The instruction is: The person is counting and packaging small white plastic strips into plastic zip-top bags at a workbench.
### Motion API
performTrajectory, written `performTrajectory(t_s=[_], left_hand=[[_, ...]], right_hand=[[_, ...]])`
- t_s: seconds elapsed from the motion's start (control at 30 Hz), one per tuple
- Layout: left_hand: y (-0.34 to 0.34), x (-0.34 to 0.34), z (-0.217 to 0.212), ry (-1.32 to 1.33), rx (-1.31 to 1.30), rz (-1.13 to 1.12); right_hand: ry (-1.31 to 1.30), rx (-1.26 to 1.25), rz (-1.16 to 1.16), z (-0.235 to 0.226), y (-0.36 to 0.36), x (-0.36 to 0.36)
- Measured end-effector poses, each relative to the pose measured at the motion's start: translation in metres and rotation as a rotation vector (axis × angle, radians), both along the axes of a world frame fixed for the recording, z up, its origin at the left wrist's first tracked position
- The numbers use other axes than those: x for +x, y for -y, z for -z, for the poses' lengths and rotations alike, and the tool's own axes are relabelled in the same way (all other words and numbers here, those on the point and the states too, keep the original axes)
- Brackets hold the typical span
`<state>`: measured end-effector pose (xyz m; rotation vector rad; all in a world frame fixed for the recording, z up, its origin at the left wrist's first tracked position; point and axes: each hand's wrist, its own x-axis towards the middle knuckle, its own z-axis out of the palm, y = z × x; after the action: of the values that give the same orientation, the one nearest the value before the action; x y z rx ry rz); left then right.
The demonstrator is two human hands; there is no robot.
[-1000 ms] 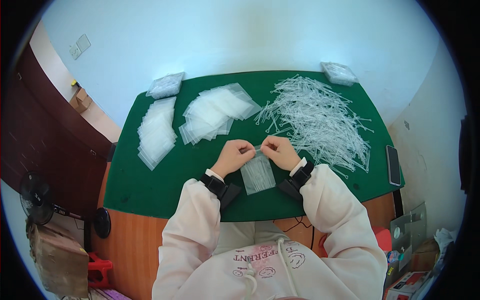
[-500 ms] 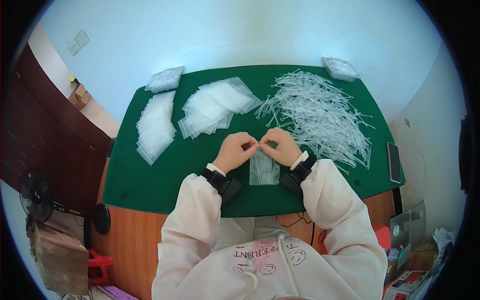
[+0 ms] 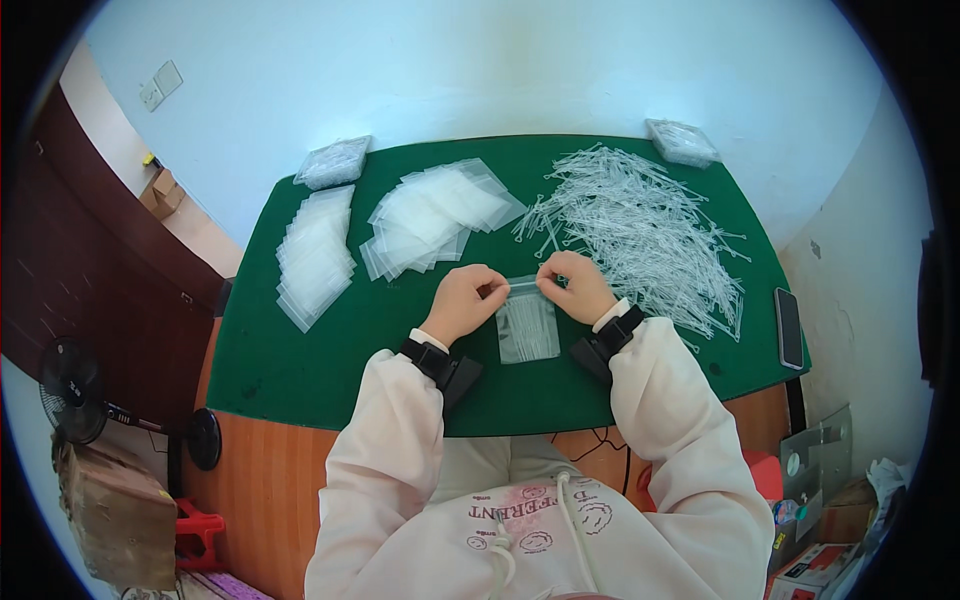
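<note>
Between my hands a small clear zip bag [image 3: 527, 335] hangs by its top edge, with several thin clear sticks inside. My left hand [image 3: 467, 300] pinches its upper left corner. At the upper right corner, my right hand [image 3: 577, 287] pinches the same top strip. Just beyond my right hand spreads a large heap of thin clear sticks with small looped ends [image 3: 640, 230]. Two fanned-out stacks of flat clear zip bags lie to the left, a wider one [image 3: 435, 215] and a narrower one [image 3: 316, 258].
The green-covered table [image 3: 290, 370] meets the wall. Clear packs stand at its back left corner [image 3: 335, 163] and back right corner [image 3: 683, 143]. A phone [image 3: 788, 327] lies by the right edge. On the floor are a fan [image 3: 72, 390], a cardboard box [image 3: 118, 515] and a red stool [image 3: 198, 535].
My hands have moved apart along the bag's top edge, from meeting at its middle to one at each corner. The top strip between them now shows.
</note>
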<state>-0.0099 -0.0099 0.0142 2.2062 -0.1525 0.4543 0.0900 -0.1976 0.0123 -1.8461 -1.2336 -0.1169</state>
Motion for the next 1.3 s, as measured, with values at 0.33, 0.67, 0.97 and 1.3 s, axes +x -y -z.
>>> performTrajectory(t_s=[0.33,0.67,0.97,1.3], left_hand=[[0.003,-0.003,-0.001,0.19,0.202,0.053],[0.003,0.0,-0.009,0.132,0.199,0.074],[-0.002,0.003,-0.001,0.193,0.216,0.052],[0.004,0.002,-0.002,0.145,0.177,0.069]], right_hand=[[0.052,0.016,-0.026,0.004,-0.006,-0.008],[0.022,-0.001,-0.036,0.0,-0.007,-0.008],[0.012,-0.06,-0.043,0.002,-0.001,0.002],[-0.036,-0.026,-0.042,0.002,-0.007,-0.004]])
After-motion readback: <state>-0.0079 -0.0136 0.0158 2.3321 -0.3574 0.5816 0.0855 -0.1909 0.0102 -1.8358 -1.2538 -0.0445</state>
